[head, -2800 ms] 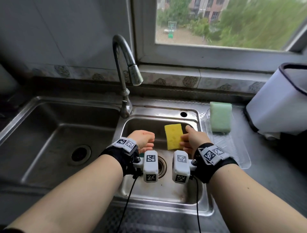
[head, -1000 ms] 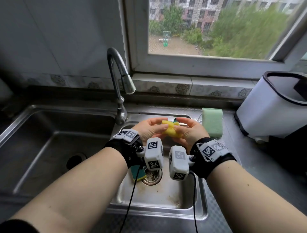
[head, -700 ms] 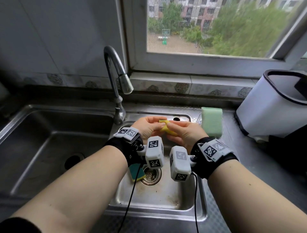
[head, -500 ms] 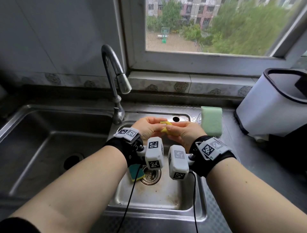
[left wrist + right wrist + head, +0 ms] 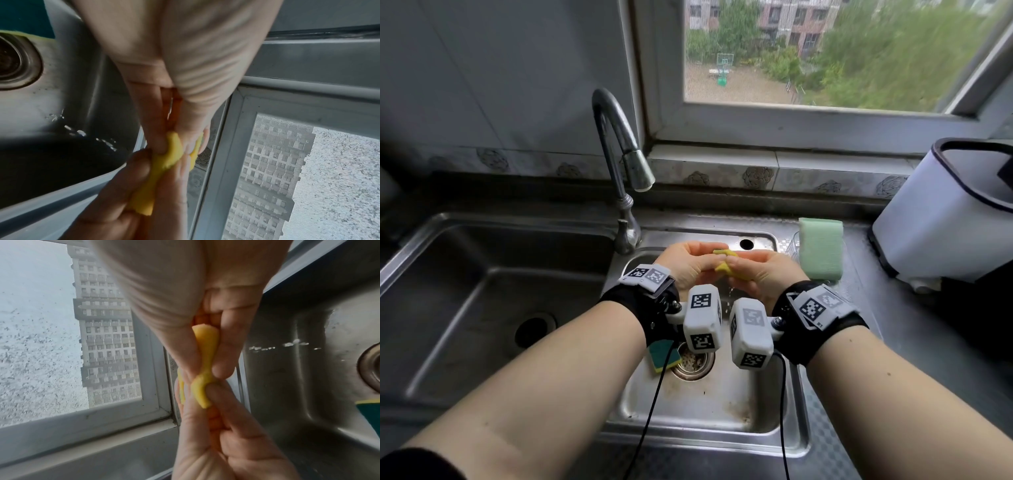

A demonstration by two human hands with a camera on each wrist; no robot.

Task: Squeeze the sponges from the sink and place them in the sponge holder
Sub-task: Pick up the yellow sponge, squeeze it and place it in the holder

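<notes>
Both hands wring a yellow sponge [image 5: 724, 260] over the small right sink basin [image 5: 722, 404]. My left hand [image 5: 693, 262] grips its left end and my right hand [image 5: 756, 270] grips its right end. Only crumpled bits of it show between the fingers; the left wrist view shows the yellow sponge [image 5: 162, 164] pinched by both hands, as does the right wrist view [image 5: 203, 369]. Water drops fall below the hands. A green-and-yellow sponge [image 5: 663, 354] lies in the basin beside the drain [image 5: 693, 363]. A light green sponge [image 5: 820, 248] lies in the clear sponge holder [image 5: 849, 274] right of the sink.
A curved steel faucet [image 5: 619, 164] rises at the back between the two basins. The large left basin [image 5: 482, 301] has a dark drain hole. A white bin [image 5: 948, 209] stands on the counter at the right. Behind is a window ledge [image 5: 774, 171].
My right hand lifted the flat yellow sponge up out of the basin. Both hands then closed round it and crushed it tighter; much less yellow shows now.
</notes>
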